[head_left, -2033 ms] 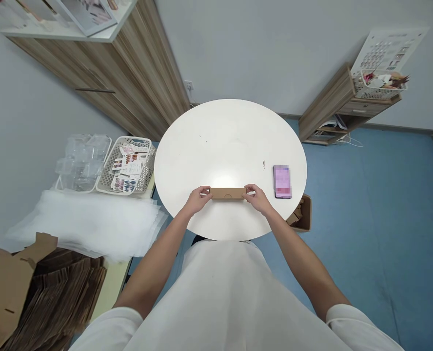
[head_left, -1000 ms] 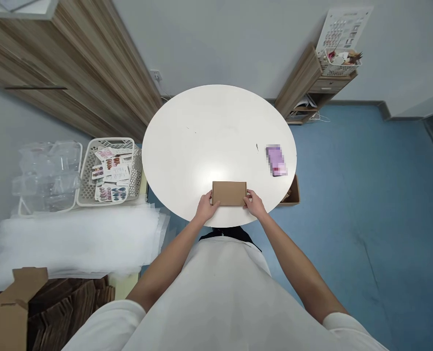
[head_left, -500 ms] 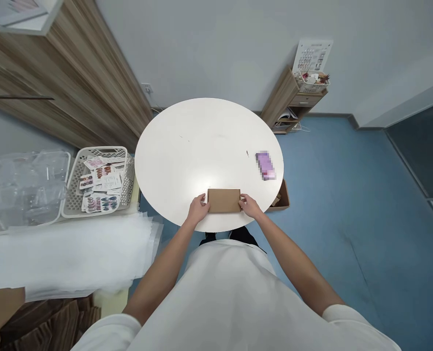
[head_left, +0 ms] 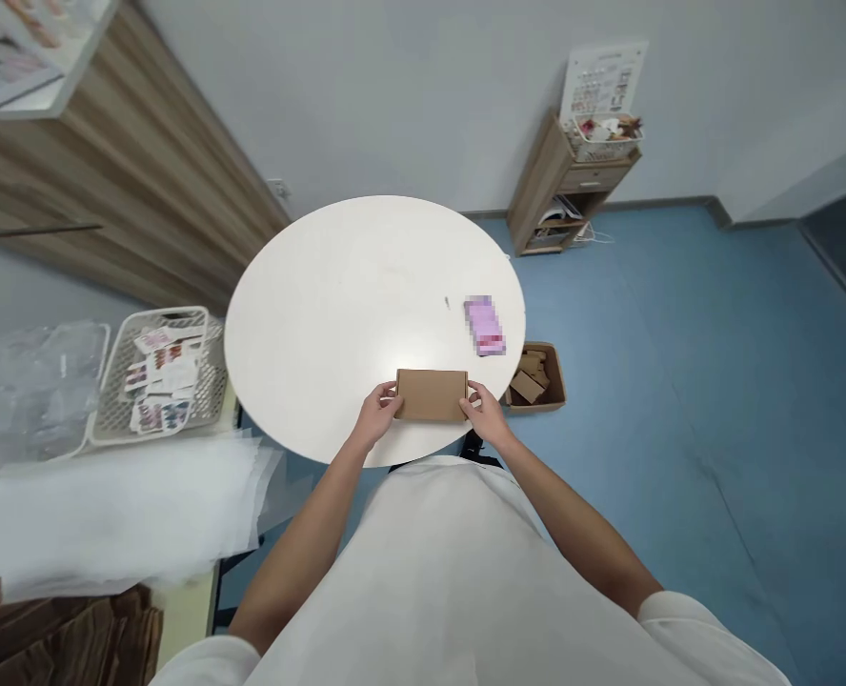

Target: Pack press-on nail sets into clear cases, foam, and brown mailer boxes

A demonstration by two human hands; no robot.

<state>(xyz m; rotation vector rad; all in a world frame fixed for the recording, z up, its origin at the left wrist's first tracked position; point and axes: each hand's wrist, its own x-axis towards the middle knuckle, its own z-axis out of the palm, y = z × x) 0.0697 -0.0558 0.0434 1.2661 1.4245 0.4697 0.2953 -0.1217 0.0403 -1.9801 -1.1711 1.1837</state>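
A flat brown cardboard box (head_left: 433, 395), its lid closed, is held level between my two hands at the near edge of the round white table (head_left: 366, 276). My left hand (head_left: 378, 412) grips its left end, thumb on the near side and fingers at the far corner. On the opposite end, my right hand (head_left: 485, 412) has its thumb near the front corner and its fingers round the edge. Whether the box touches the tabletop or is slightly raised, I cannot tell. A pixelated purple item (head_left: 485, 326) lies on the table to the right of the box.
On the floor right of the table stands a brown bin (head_left: 553, 381) with cardboard pieces. To the left are a white basket (head_left: 215, 381) of printed cards, clear plastic containers (head_left: 37, 381) and white sheets (head_left: 109, 514). A small wooden cabinet (head_left: 530, 195) stands by the wall.
My view has turned to the right, so the table sits farther left and more of the floor bin shows. The box, still between both hands, has shifted rightward relative to the table.
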